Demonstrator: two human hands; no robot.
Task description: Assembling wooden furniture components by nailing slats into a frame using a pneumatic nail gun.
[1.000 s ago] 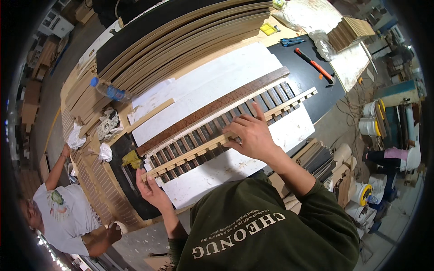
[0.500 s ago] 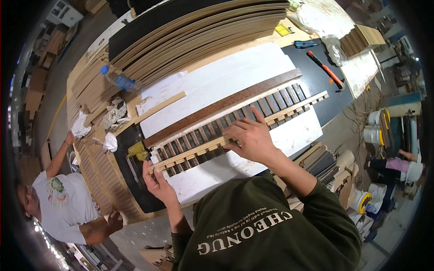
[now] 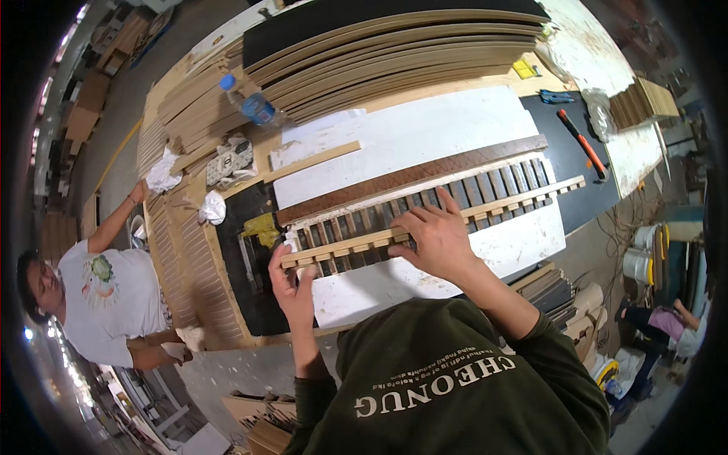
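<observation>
A long, light wooden strip (image 3: 523, 199) with blocks along its lower edge lies across a row of dark slats (image 3: 485, 187). My left hand (image 3: 294, 288) is at the strip's left end, with thumb and fingers on either side of it. My right hand (image 3: 434, 236) grips the strip near its middle, thumb on the near side and fingers over the top. The slats stand side by side in a pale frame, and a brown wooden bar (image 3: 409, 176) runs along its far side. Under them is a white board (image 3: 523, 243).
A tall stack of boards (image 3: 409, 53) stands at the back, a plastic bottle (image 3: 254, 106) beside it. A red-handled tool (image 3: 582, 144) and blue pliers (image 3: 556, 97) lie at the right. A yellow piece (image 3: 262, 229) is near my left hand. A co-worker (image 3: 106, 303) stands at the left.
The whole view has shifted, so the bench appears further right. Both hands stay on the strip, my left thumb now lower at its end. The co-worker's near hand has moved lower beside the bench.
</observation>
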